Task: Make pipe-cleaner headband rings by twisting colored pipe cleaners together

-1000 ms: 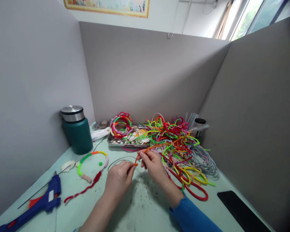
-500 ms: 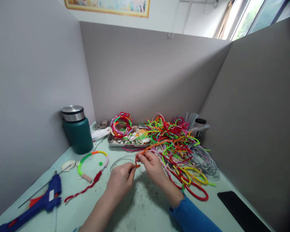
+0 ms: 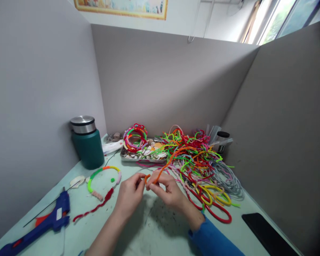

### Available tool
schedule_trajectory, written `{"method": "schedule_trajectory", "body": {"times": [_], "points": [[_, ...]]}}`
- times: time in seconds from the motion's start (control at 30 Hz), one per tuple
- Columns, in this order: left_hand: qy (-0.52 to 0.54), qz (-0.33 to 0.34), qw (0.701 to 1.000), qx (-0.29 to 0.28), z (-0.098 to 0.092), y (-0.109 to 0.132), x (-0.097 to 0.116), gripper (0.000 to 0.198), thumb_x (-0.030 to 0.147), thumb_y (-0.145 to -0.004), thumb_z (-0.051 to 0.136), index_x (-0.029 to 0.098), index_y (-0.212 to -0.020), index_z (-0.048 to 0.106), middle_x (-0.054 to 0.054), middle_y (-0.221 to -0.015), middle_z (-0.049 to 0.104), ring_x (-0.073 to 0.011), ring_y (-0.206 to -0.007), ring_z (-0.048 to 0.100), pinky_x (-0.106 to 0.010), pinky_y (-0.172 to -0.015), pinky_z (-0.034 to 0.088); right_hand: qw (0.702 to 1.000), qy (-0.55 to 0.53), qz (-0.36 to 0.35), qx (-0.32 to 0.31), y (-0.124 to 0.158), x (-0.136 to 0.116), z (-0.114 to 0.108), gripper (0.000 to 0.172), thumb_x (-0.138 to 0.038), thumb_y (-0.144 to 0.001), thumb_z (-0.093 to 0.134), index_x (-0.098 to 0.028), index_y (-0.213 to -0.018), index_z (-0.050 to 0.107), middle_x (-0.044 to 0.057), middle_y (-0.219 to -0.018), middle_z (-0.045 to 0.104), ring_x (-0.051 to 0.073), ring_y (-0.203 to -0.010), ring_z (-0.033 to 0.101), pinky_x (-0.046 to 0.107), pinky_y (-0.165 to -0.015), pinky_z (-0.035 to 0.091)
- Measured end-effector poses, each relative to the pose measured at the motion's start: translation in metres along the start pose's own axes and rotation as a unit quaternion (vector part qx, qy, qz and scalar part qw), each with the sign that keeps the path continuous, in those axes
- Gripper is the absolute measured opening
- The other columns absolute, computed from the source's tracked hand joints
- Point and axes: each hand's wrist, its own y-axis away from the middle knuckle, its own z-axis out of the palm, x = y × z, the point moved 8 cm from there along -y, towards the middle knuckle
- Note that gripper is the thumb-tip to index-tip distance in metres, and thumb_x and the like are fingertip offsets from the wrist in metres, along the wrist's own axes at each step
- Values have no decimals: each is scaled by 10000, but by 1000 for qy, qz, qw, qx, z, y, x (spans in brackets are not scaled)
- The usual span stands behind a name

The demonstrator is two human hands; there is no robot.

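Note:
An orange pipe cleaner runs between both hands near the middle of the table, its long end rising back toward the colourful heap. My left hand is closed, pinching the pipe cleaner's short bent end. Close beside it, my right hand also pinches the orange pipe cleaner between thumb and fingers. To the left of my hands lies a partly wrapped ring in green, orange, yellow, lilac and pink, with a twisted red tail trailing from it.
Left stand a blue glue gun and a green flask. At the back, a metal tray holds shells and finished rings. A pipe cleaner heap, grey wire coils and a black phone-like slab occupy the right.
My right hand has turned and shifted slightly down, its fingers now lower on the orange pipe cleaner. My left hand has moved up a little, and the short end now curls between the hands.

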Motion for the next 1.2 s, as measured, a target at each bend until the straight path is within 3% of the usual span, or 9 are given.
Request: {"method": "schedule_trajectory", "body": {"times": [0.17, 0.3, 0.47, 0.67, 0.87, 1.03, 1.2], "points": [[64, -18, 998, 23, -6, -1, -6, 228, 313, -815, 469, 182, -866, 649, -18, -730, 674, -152, -634, 587, -222, -579, 426, 1000, -4, 4, -12, 1, 1, 1, 205, -277, -861, 498, -193, -790, 671, 49, -781, 647, 169, -736, 557, 307, -729, 426], [79, -43, 995, 45, -10, -2, -14, 241, 359, -805, 490, 172, -830, 641, 12, -607, 592, -139, -579, 531, -220, -556, 408, 1000, 11, 6, -19, 1, 3, 1, 202, -286, -856, 506, -193, -781, 669, 48, -764, 643, 170, -728, 549, 303, -707, 418], [129, -57, 989, 44, -8, -3, -20, 295, 372, -791, 512, 158, -950, 637, 33, -577, 535, -132, -565, 508, -218, -546, 401, 999, 35, -1, -38, 1, 8, 4, 204, -300, -857, 511, -193, -777, 665, 41, -742, 627, 166, -731, 545, 281, -683, 408], [145, -58, 986, 52, -9, -4, -23, 291, 384, -772, 541, 151, -899, 662, 15, -605, 586, -137, -585, 538, -224, -549, 421, 999, 32, -4, -42, 3, 12, 7, 201, -301, -864, 502, -198, -805, 664, 50, -787, 643, 168, -754, 553, 279, -683, 418], [145, -64, 986, 40, -5, -5, -26, 281, 379, -742, 582, 154, -887, 669, -40, -768, 694, -167, -687, 613, -237, -593, 461, 999, 23, -2, -39, 3, 17, 8, 198, -301, -857, 508, -201, -815, 673, 60, -803, 653, 175, -773, 566, 281, -678, 434], [140, -57, 987, 49, -7, -6, -25, 279, 394, -745, 582, 158, -863, 673, -41, -787, 703, -174, -706, 622, -235, -589, 462, 999, -5, 40, -8, 4, 30, 7, 212, -312, -860, 502, -198, -822, 677, 49, -778, 655, 164, -730, 574, 273, -668, 438], [133, -63, 987, 57, -9, -5, -24, 289, 409, -750, 585, 153, -857, 667, -35, -748, 691, -164, -669, 609, -232, -576, 453, 983, -93, 141, 71, 3, 59, 1, 187, -289, -837, 513, -169, -853, 655, 35, -742, 645, 139, -661, 584, 238, -591, 446]]}}
